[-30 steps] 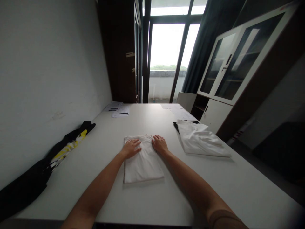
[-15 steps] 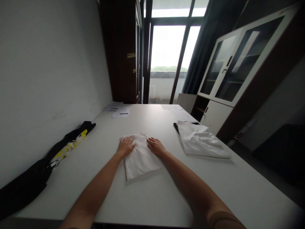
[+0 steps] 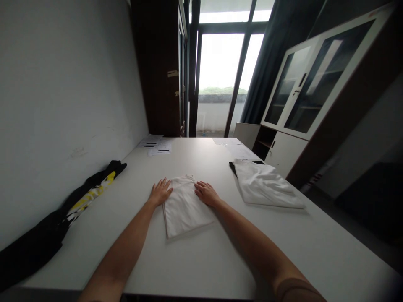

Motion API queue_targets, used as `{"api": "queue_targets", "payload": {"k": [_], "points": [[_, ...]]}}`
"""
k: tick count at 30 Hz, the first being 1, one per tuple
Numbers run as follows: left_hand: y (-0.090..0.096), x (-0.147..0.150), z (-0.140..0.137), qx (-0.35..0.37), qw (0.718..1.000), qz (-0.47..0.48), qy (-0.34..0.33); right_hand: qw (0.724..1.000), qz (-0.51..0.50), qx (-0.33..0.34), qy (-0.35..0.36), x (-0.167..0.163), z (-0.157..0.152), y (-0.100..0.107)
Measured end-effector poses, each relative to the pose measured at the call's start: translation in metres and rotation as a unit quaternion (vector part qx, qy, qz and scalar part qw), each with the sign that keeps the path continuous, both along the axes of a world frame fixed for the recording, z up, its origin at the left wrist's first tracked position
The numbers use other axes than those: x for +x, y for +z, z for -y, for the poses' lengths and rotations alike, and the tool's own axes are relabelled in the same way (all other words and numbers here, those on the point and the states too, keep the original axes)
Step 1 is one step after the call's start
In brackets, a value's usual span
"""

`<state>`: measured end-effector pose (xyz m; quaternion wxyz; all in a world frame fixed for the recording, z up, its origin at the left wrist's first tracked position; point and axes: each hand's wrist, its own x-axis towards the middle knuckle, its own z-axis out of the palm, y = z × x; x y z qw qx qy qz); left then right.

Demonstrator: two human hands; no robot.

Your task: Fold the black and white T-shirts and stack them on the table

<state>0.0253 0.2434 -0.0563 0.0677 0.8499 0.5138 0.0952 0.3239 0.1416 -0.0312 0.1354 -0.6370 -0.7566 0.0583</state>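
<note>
A folded white cloth garment (image 3: 185,212) lies flat on the white table (image 3: 195,268) in front of me. At its upper left edge my left hand (image 3: 160,192) is open, fingers stretched out, partly over the cloth's border. My right hand (image 3: 206,193) rests open on the upper right part of the garment, palm down. Neither hand grips the fabric. The cloth has soft creases near its top, and its layers show along the left edge.
To the right lies a white folded garment pile (image 3: 267,184) with black fabric under it. Black clothing with a yellow and white print (image 3: 91,195) lies along the left wall. Papers (image 3: 159,147) sit at the far left, more sheets (image 3: 234,149) at the far right. A glass-door cabinet (image 3: 292,92) stands beyond.
My left hand has slid a little to the left, from on top of the cloth to its edge. My right hand and the garment have hardly moved.
</note>
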Motion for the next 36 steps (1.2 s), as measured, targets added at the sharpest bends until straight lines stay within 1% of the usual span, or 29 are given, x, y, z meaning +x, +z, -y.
{"api": "queue_targets", "payload": {"k": [5, 8, 10, 12, 15, 21, 26, 28, 32, 36], "points": [[0.007, 0.002, 0.005, 0.029, 0.999, 0.014, 0.016, 1.000, -0.002, 0.005, 0.001, 0.000, 0.000, -0.001], [0.010, 0.004, 0.008, 0.059, 0.998, 0.020, 0.026, 1.000, -0.005, 0.009, 0.002, 0.000, 0.001, 0.000], [0.012, 0.007, 0.011, 0.078, 0.997, 0.026, 0.010, 1.000, -0.006, 0.008, 0.002, -0.001, 0.001, 0.001], [0.012, 0.011, 0.014, 0.084, 0.995, 0.031, -0.032, 1.000, -0.006, 0.007, 0.000, -0.002, 0.002, 0.002], [0.012, 0.017, 0.018, 0.075, 0.992, 0.032, -0.093, 1.000, -0.005, 0.006, -0.002, -0.002, 0.002, 0.002], [0.016, 0.027, 0.028, 0.071, 0.988, 0.038, -0.130, 1.000, 0.005, 0.013, -0.013, -0.002, 0.002, 0.001], [0.016, 0.046, 0.048, 0.044, 0.980, 0.020, -0.195, 0.997, 0.018, 0.039, -0.064, -0.005, 0.006, 0.005], [0.014, 0.051, 0.052, 0.032, 0.979, 0.009, -0.199, 0.996, 0.023, 0.041, -0.075, -0.006, 0.008, 0.007], [0.010, 0.053, 0.051, 0.030, 0.982, 0.003, -0.188, 0.996, 0.028, 0.045, -0.072, -0.018, 0.011, 0.010], [0.009, 0.054, 0.052, 0.038, 0.983, 0.000, -0.178, 0.992, 0.036, 0.035, -0.119, -0.037, 0.017, 0.017]]}}
